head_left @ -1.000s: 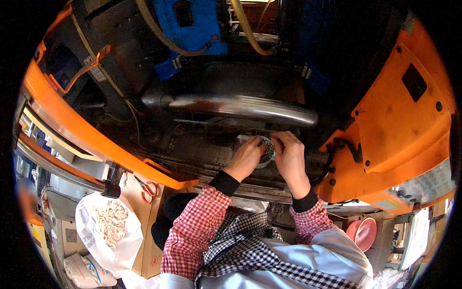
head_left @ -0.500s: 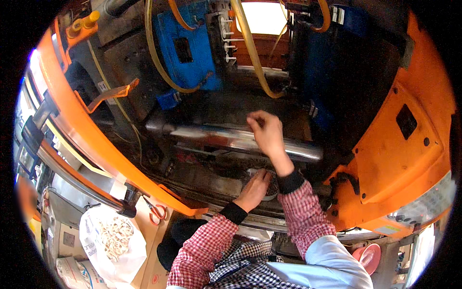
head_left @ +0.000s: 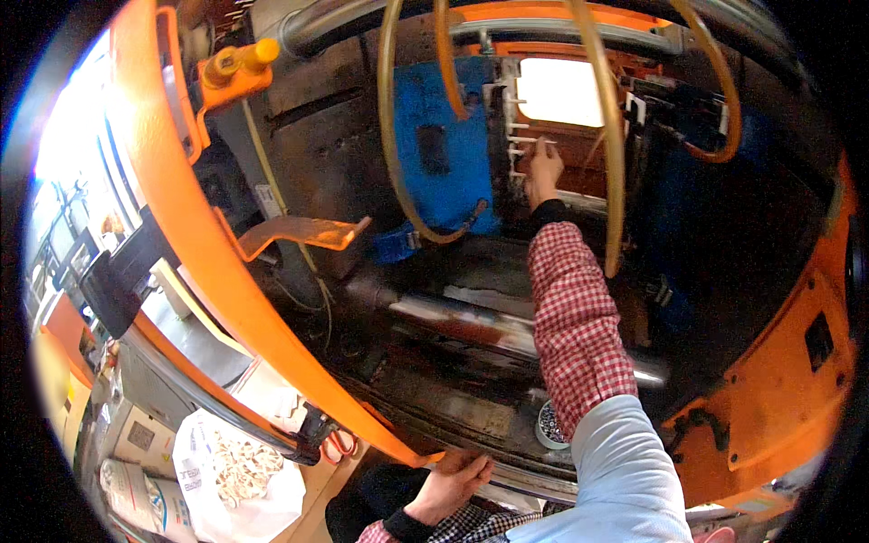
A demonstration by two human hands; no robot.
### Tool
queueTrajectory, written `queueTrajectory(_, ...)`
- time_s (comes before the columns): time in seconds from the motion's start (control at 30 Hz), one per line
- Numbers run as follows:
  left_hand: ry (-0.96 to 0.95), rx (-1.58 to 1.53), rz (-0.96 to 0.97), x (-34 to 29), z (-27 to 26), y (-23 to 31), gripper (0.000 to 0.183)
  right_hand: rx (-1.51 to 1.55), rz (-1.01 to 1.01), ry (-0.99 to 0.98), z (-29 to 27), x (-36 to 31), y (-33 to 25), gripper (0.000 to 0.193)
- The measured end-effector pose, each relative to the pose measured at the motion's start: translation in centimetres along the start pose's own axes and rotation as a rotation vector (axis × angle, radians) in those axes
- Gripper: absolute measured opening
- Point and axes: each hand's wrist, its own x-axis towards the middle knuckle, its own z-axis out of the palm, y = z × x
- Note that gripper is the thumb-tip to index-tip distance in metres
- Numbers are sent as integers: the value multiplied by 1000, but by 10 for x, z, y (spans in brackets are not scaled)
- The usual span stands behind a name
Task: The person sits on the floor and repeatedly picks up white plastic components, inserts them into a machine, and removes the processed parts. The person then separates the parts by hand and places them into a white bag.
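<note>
My right hand (head_left: 543, 172) is stretched far into the machine, its fingers pinched together beside a column of white pins (head_left: 518, 152) on the edge of the blue mould block (head_left: 444, 149). What those fingertips hold, if anything, is too small to make out. Low in the picture, close to my body, my left hand (head_left: 450, 487) is closed with its fingers curled, near the lower end of the orange guard frame (head_left: 299, 362). Its contents are hidden. Under my right forearm stands a small white bowl (head_left: 550, 425) of tiny dark and shiny pieces, partly covered by the sleeve.
Yellowish hoses (head_left: 608, 136) hang in front of the mould. A shiny metal bar (head_left: 462, 321) crosses below my right arm. An orange bracket (head_left: 303, 231) juts out at left. Outside, a white bag (head_left: 240, 471) of pale pieces lies near red-handled scissors (head_left: 339, 445).
My right hand has moved from above the metal bar up to the white pins. My left hand has left the bowl and come back toward my body. The view has tilted upward.
</note>
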Motion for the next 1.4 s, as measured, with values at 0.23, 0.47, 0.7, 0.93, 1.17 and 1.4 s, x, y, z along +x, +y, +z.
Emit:
queueTrajectory(0.23,-18,-538,-100,-45,-34,-28,13,-275,18,567,-52,64,15,37)
queueTrajectory(0.47,32,-634,22,-71,-40,-30,13,-78,-129,482,-44,-269,-137,22)
queueTrajectory(0.7,378,-608,101,-157,-59,-64,16,258,-325,-744,-52,-507,-160,8)
queueTrajectory(0.93,897,-478,309,-190,-93,-85,18,431,-113,-1049,113,-582,-155,20)
queueTrajectory(1.17,750,-350,385,-176,-79,-42,19,338,-99,-1447,17,-534,-157,16)
queueTrajectory(1.4,175,-222,203,-84,-20,2,23,6,-143,-1053,-90,-446,-160,16)
